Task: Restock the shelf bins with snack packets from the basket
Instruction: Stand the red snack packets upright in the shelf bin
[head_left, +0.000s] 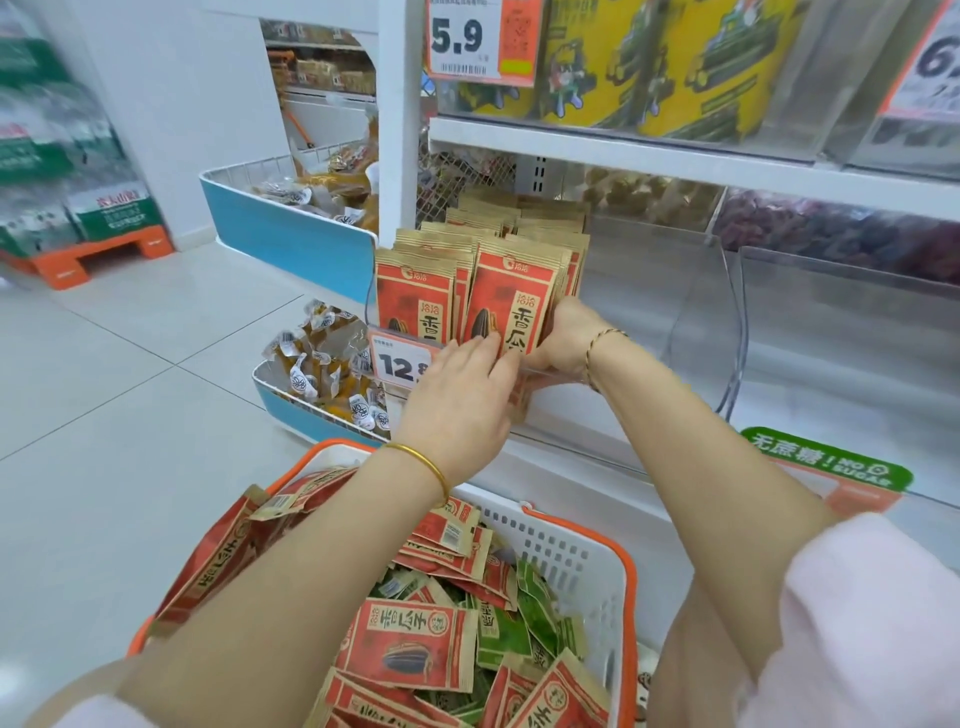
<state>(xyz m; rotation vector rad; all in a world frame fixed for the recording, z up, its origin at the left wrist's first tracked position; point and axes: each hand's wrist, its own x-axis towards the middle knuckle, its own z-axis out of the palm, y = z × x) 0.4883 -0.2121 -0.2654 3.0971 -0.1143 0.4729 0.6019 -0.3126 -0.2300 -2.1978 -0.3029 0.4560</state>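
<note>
White floor tiles (130, 364) run along a shop aisle up to a white shelf unit (675, 156) fitted with clear plastic bins. In the left-hand shelf bin (540, 384) stand upright rows of red and kraft-paper seed packets (415, 296), faces forward, with a price tag (397, 364) reading 12 clipped to the bin's front lip. Both hands are at this bin. The left hand (462, 379) lies with fingers fairly straight and spread against the face of the front packet (511, 312) in the right-hand row. The right hand (566, 338) is curled round the right edge of that same row, gripping the packets from the side, just above the bin's front wall. A gold bangle (426, 465) sits on the left wrist and a thin bracelet (602, 343) on the right; a pale pink sleeve (872, 623) covers the right upper arm. Just beside this bin, to the right, is another clear bin (660, 312). Below the forearms sits the white basket (631, 571) with an orange rim, heaped with loose red packets (410, 644) and a few green packets (498, 639) lying at all angles. On the shelf above stand yellow packs (717, 62) beside a tag (462, 36) marked 5.9. Left of the unit, blue-fronted wire trays (291, 234) hold small wrapped snacks.
</note>
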